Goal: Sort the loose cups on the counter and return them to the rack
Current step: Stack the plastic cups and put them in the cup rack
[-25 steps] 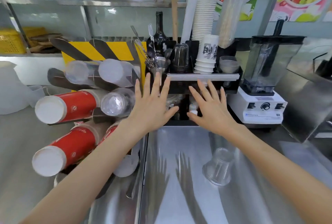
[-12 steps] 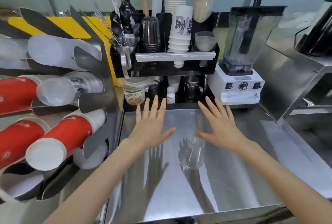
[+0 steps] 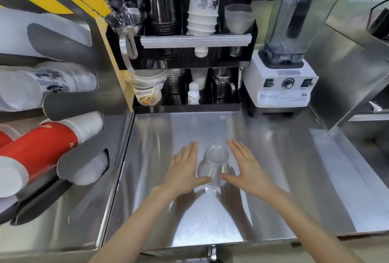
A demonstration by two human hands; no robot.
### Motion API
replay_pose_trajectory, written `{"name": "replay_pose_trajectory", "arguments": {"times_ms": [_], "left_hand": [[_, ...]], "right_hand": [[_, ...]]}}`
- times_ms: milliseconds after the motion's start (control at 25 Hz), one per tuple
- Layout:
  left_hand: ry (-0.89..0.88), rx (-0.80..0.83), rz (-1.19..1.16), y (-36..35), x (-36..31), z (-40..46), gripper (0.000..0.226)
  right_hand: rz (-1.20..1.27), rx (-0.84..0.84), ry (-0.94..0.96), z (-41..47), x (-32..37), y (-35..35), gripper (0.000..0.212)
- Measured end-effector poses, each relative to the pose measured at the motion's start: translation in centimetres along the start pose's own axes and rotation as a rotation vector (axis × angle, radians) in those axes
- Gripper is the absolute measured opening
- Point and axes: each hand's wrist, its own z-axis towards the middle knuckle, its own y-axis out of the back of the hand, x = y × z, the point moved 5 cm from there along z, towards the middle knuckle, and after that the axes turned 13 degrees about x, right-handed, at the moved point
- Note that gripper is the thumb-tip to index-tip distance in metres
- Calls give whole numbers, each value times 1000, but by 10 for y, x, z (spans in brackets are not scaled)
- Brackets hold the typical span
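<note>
A clear plastic cup (image 3: pixel 214 164) stands upside down in the middle of the steel counter (image 3: pixel 294 178). My left hand (image 3: pixel 185 170) is flat and open just to its left, the thumb tip reaching the cup's rim. My right hand (image 3: pixel 247 168) mirrors it on the cup's right, thumb at the rim, fingers spread. Neither hand has closed on the cup. The black cup rack (image 3: pixel 189 60) stands at the back with stacks of clear cups (image 3: pixel 161 7), printed white paper cups (image 3: pixel 203 5) and frosted cups (image 3: pixel 237 17).
A slanted tube dispenser (image 3: pixel 80 102) at the left holds red paper cups (image 3: pixel 40 146) and clear cups. A blender (image 3: pixel 282 77) sits at the back right. A steel utensil holder (image 3: pixel 126 22) hangs on the rack. A printed tub (image 3: pixel 147 92) stands below.
Both hands have drawn back from the rack toward me and come down on either side of the loose cup. The view has tilted down onto the counter.
</note>
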Motion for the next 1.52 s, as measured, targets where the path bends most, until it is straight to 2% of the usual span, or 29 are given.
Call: {"name": "replay_pose_trajectory", "arguments": {"times_ms": [280, 440, 520, 600, 680, 1000, 1520], "left_hand": [[23, 53, -243, -29, 2, 18, 102], [118, -3, -361, -41, 11, 30, 109], [136, -3, -352, -41, 10, 29, 97], [118, -14, -347, -39, 9, 27, 73], [93, -43, -365, -38, 11, 28, 63], [27, -177, -619, -28, 23, 16, 69], [-33, -327, -674, -7, 52, -23, 66]], "right_hand": [[238, 4, 14, 12, -12, -19, 86], [325, 56, 5, 17, -16, -25, 82], [341, 48, 10, 19, -16, -25, 76], [338, 37, 3, 21, -17, -25, 71], [330, 39, 0, 22, -17, -24, 68], [322, 4, 59, 25, 1, -18, 70], [355, -26, 114, 23, 54, -21, 69]]}}
